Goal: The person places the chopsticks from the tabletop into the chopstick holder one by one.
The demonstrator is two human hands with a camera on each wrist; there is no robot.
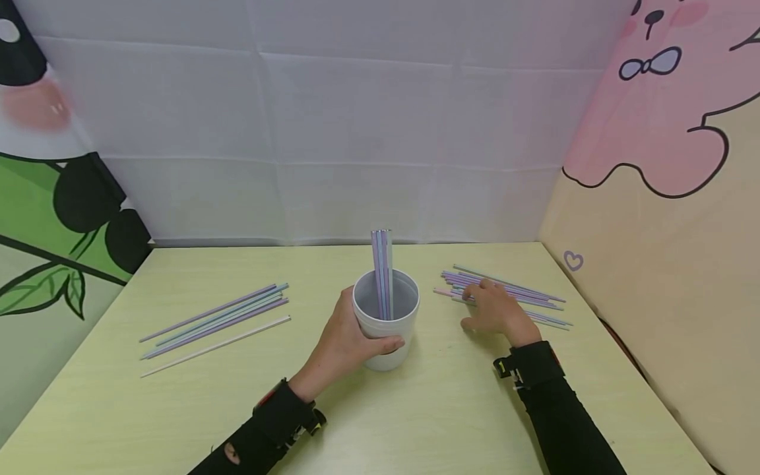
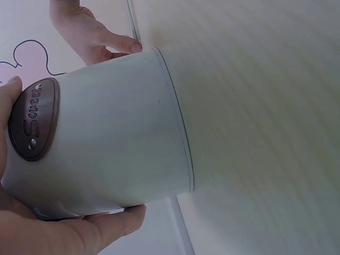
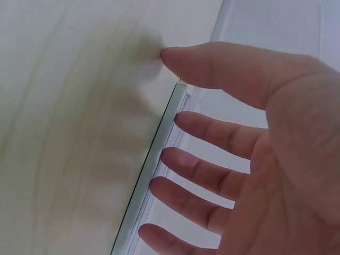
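White cup (image 1: 386, 330) upright near the middle of the bench (image 1: 415, 422), a few pastel straws (image 1: 382, 274) standing in it and rising well above the rim. Brown oval badge (image 2: 33, 119) on the cup's wall in the left wrist view. Left hand (image 1: 344, 343) wrapped round the cup's side, thumb across the front and fingers (image 2: 106, 226) curled behind, holding it firmly.

To the right of the cup, a loose pile of straws (image 1: 505, 290) flat on the bench. Right hand (image 1: 495, 310) spread over that pile's near end, fingers (image 3: 212, 133) straight and apart, fingertips resting on or just above the straws, nothing pinched (contact itself not clear in the right wrist view). To the left of the cup, well apart, a second pile of straws (image 1: 220, 320) with one pale straw lying off by itself.

Risks, as a judgement: light round straws rolling or fanning out under flat fingertips, several lifting together instead of one; tall straws in the cup acting as a lever and tipping it if knocked, should the left hand's hold slacken.
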